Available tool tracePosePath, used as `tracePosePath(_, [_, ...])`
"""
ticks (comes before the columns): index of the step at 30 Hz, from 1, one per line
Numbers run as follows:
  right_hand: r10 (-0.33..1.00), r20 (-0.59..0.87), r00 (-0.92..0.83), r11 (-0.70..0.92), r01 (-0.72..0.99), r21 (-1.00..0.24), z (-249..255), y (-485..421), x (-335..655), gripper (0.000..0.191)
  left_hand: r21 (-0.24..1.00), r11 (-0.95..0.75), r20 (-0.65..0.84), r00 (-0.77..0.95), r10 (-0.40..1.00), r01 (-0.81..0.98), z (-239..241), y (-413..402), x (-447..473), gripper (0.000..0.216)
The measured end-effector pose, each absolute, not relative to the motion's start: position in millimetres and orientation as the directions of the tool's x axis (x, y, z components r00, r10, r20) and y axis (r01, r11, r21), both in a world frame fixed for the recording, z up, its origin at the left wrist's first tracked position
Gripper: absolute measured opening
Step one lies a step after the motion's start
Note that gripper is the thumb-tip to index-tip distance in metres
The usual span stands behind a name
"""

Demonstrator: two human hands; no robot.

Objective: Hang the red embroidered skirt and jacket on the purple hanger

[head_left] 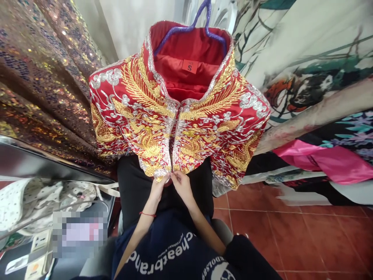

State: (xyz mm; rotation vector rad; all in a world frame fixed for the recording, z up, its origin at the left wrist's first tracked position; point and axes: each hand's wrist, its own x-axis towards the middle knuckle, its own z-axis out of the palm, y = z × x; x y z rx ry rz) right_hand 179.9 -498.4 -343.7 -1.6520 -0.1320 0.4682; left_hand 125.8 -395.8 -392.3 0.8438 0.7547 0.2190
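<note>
A red jacket (145, 112) thick with gold and silver embroidery hangs in front of me on a purple hanger (201, 19). A size tag marked S shows inside its collar. My left hand (159, 184) pinches the bottom edge of the jacket's left front panel at the centre opening. My right hand (180, 182) pinches the bottom edge of the right panel beside it. The fingertips of both hands nearly touch at the hem. A red string circles my left wrist.
Sequined brown-gold fabric (37, 77) hangs at the left. Painted pale fabrics (305, 58) and a pink cloth (326, 159) hang at the right. A dark table (35, 163) with a spotted cloth and a power strip stands at the lower left. Red floor tiles (291, 233) lie at the right.
</note>
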Motion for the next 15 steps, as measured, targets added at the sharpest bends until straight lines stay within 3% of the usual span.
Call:
tracePosePath(7, [0.361, -0.361, 0.860, -0.001, -0.387, -0.922, -354, -488, 181, 0.042, 0.832, 0.540, -0.454, 0.715, 0.532, 0.127, -397, -397, 125, 0.040])
tracePosePath(15, [0.293, -0.307, 0.906, 0.144, -0.359, -0.922, -321, -474, 193, 0.036, 0.877, 0.446, -0.432, 0.695, 0.574, 0.178, -412, -405, 123, 0.051])
